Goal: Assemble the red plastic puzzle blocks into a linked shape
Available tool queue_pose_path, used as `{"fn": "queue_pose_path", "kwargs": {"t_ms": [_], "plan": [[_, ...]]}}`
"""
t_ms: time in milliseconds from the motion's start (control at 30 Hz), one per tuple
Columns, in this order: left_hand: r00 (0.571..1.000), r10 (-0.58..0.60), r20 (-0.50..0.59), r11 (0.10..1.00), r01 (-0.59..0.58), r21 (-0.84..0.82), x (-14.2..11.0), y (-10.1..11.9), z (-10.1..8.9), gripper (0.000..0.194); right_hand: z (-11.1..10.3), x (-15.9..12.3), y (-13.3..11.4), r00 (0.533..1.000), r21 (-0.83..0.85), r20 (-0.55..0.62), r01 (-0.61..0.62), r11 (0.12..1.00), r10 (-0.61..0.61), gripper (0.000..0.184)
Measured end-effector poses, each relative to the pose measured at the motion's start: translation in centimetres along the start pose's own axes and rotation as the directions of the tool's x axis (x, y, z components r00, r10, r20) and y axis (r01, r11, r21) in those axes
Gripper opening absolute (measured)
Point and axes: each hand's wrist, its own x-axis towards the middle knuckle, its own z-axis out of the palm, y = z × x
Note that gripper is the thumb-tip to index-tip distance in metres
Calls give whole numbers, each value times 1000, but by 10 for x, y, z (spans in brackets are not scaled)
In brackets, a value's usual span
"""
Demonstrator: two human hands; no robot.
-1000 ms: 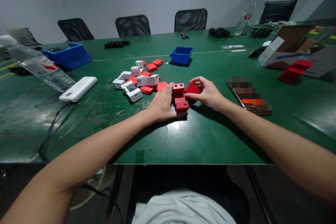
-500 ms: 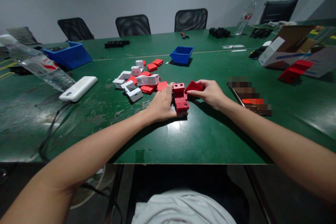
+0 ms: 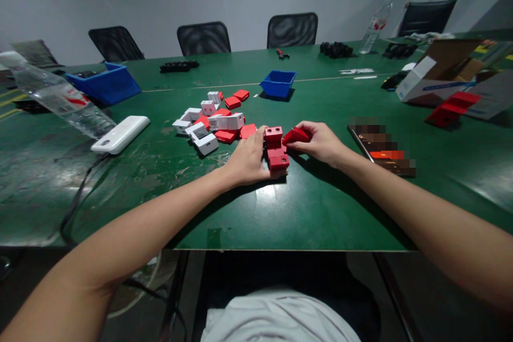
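Note:
My left hand point(image 3: 249, 160) grips a red block with holes point(image 3: 276, 150) from its left side, just above the green table point(image 3: 256, 224) or resting on it; I cannot tell which. Between the thumb and fingers of my right hand point(image 3: 319, 142) is a flat red piece point(image 3: 296, 135), tilted, its left end close against the block's right side. Whether the two touch is too small to tell. Beyond my left hand lies a heap of white bracket-shaped parts point(image 3: 206, 144) and flat red pieces point(image 3: 226, 136).
A small blue bin point(image 3: 278, 84) stands behind the heap. To the left are a white power bank point(image 3: 121, 134) with a cable, a plastic bottle point(image 3: 60, 99) and a larger blue bin point(image 3: 108, 85). On the right lie a phone point(image 3: 380, 152), a red part point(image 3: 452, 109) and an open carton point(image 3: 444, 72).
The flat red piece has turned slightly in my right hand's fingers, showing a different side. My left hand and the block have barely moved.

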Motion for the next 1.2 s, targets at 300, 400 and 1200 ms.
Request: {"fn": "queue_pose_path", "kwargs": {"t_ms": [300,400,1200], "plan": [[1000,7,-4,1000,-7,-10,0,1,-1,98,-6,0,1,995,-56,94,21,998,-16,26],[1000,5,-1,1000,-5,-9,0,2,-1,98,-6,1,4,996,-33,78,34,999,-31,28],[1000,-7,1,1000,7,-14,1,1,0,102,5,-2,1,997,51,-59,45,998,-42,31]]}}
